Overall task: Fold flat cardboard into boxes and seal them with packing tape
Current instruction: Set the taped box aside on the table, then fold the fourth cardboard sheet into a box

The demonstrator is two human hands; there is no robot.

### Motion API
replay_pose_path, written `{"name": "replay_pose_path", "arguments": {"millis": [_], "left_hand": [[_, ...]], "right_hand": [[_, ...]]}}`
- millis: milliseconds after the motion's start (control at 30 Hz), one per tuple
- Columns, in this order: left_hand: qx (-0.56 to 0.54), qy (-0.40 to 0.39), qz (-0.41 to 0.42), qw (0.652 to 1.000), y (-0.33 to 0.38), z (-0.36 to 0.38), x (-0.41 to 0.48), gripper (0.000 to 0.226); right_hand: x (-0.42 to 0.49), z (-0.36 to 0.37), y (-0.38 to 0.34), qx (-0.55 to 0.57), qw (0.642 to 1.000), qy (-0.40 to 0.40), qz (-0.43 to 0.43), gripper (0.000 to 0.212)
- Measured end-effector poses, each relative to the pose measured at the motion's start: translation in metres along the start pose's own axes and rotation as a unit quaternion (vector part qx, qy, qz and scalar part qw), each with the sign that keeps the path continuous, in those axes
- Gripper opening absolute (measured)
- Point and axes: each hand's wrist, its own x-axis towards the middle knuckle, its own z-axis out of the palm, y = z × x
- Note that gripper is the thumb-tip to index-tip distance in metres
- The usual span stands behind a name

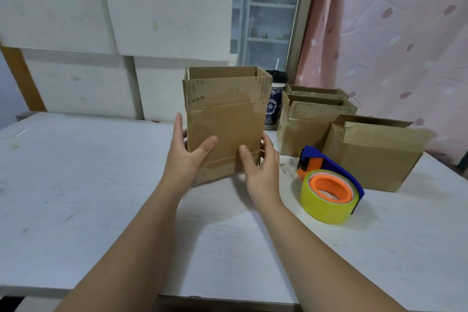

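A brown cardboard box [225, 119] stands upright in the middle of the white table [76, 185], its top flaps raised and open. Clear tape shines across its front face and along its lower edge. My left hand [186, 152] holds the box's left side, thumb on the front face. My right hand [260, 162] holds the right side, thumb on the front near the bottom. A tape dispenser [329, 185] with a blue frame, orange hub and yellowish tape roll lies on the table to the right of my right hand.
Three more folded boxes stand at the back right, the nearest one [372, 152] right behind the dispenser. A dark cup with a straw [274, 101] stands behind the held box. White foam blocks [101, 33] line the back; a pink curtain [392, 45] hangs at right.
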Motion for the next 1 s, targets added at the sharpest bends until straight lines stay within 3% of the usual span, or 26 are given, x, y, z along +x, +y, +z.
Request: {"name": "replay_pose_path", "arguments": {"millis": [100, 200, 333, 433, 500, 633, 733, 833, 1000], "left_hand": [[-0.054, -0.021, 0.023, 0.998, 0.006, -0.002, -0.013, 0.098], [-0.095, -0.044, 0.004, 0.995, 0.014, -0.008, -0.025, 0.073], [-0.107, -0.096, -0.039, 0.989, 0.017, -0.011, -0.036, 0.067], [-0.111, -0.115, -0.065, 0.985, 0.027, -0.013, -0.044, 0.093], [-0.079, -0.138, -0.009, 0.987, 0.035, -0.013, -0.044, 0.112], [-0.095, -0.117, 0.093, 0.984, 0.057, -0.006, -0.043, 0.096], [-0.048, -0.087, 0.129, 0.987, 0.072, -0.001, -0.046, 0.085], [0.001, -0.087, 0.114, 0.99, 0.074, -0.002, -0.05, 0.077], [0.063, -0.055, 0.09, 0.992, 0.07, -0.002, -0.055, 0.063]], "right_hand": [[-0.002, -0.011, -0.005, 0.045, 0.998, 0.035, -0.012, 0.038], [-0.009, -0.024, -0.017, 0.088, 0.994, 0.022, -0.055, 0.02], [-0.01, -0.04, -0.028, 0.089, 0.991, -0.025, -0.092, 0.048], [-0.012, -0.05, -0.04, 0.093, 0.989, -0.062, -0.098, 0.078], [-0.015, -0.058, -0.049, 0.09, 0.986, -0.081, -0.112, 0.091], [-0.018, -0.068, -0.065, 0.036, 0.98, -0.106, -0.165, 0.076], [-0.018, -0.068, -0.07, 0.021, 0.979, -0.071, -0.189, 0.066], [-0.018, -0.066, -0.069, 0.028, 0.978, -0.021, -0.205, 0.056], [-0.022, -0.066, -0.059, 0.001, 0.98, -0.042, -0.194, 0.036]]}}
